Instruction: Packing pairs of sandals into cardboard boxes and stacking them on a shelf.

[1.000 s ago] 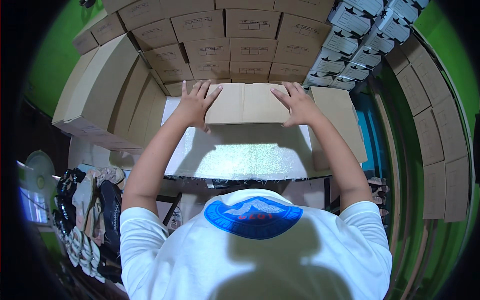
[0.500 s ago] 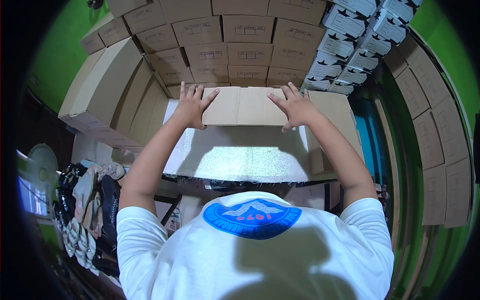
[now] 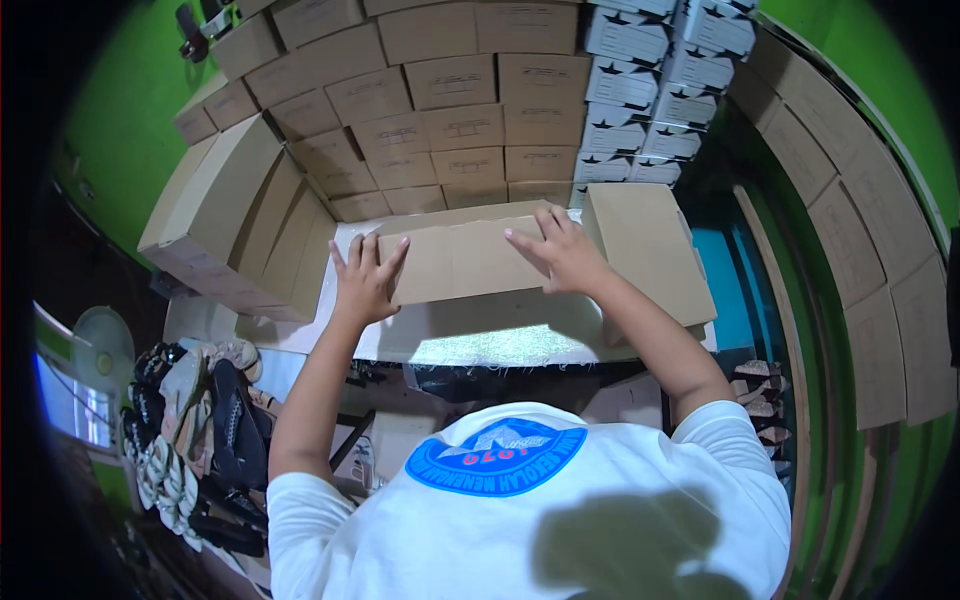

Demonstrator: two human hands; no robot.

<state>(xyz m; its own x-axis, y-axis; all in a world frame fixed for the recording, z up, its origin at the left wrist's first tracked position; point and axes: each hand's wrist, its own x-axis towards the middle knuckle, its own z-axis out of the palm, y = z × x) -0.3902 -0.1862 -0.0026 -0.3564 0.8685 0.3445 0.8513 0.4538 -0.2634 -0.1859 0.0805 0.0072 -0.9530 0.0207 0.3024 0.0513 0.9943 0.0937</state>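
Observation:
A brown cardboard box (image 3: 455, 262) is held between my two hands over the white tabletop (image 3: 345, 325). My left hand (image 3: 366, 282) grips its left end, fingers spread over the top edge. On the right end my right hand (image 3: 568, 252) has its thumb and fingers over the edge. The box slants, its right end farther from me than its left. A strip of cardboard (image 3: 470, 212) shows behind its far edge; whether it belongs to the same box I cannot tell. The underside of the box is hidden.
Another brown box (image 3: 645, 240) stands right of my hands, and nested open cartons (image 3: 265, 225) lie at the left. Stacked brown boxes (image 3: 455, 85) and white boxes with black stars (image 3: 625, 90) rise behind. Shoes (image 3: 190, 420) are piled at the lower left.
The box and both hands have come nearer to me, and the box has turned so its left end is closer. The view has shifted slightly too.

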